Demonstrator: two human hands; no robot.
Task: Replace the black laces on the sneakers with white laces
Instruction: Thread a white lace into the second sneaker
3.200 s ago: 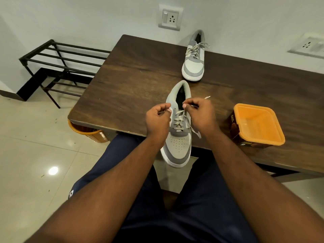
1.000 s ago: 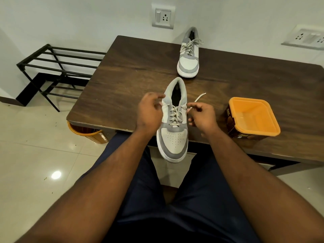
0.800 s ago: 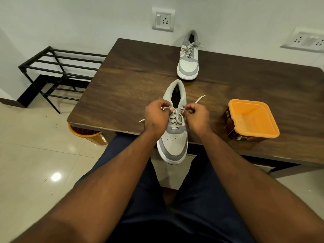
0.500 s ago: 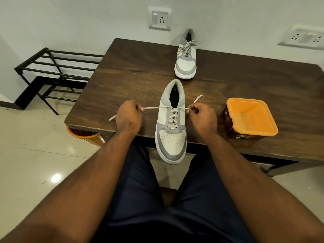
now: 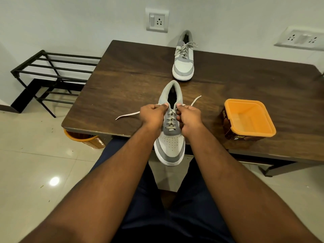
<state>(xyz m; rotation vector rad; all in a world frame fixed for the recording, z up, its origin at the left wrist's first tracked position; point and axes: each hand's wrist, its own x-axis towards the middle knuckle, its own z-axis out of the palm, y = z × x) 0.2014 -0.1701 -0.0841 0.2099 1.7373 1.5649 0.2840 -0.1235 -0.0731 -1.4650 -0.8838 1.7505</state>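
Observation:
A grey and white sneaker [image 5: 171, 144] lies at the table's near edge, its toe hanging over toward me. It is threaded with a white lace [image 5: 170, 121]. My left hand [image 5: 152, 115] pinches the left lace strand at the top eyelets, and the loose end [image 5: 127, 114] trails left across the wood. My right hand [image 5: 188, 116] pinches the right strand, whose end [image 5: 196, 100] sticks out to the upper right. A second sneaker [image 5: 184, 62] with a tied white lace stands at the back of the table by the wall.
The dark wooden table [image 5: 122, 81] holds an orange-lidded brown tub [image 5: 248, 118] to the right of my hands. An orange bin [image 5: 84, 139] sits under the table's left corner. A black metal rack [image 5: 50, 72] stands on the tiled floor at left.
My left hand pulled its lace strand far out to the left, then came back in beside the shoe's top eyelets. Both hands now sit close together over the tongue.

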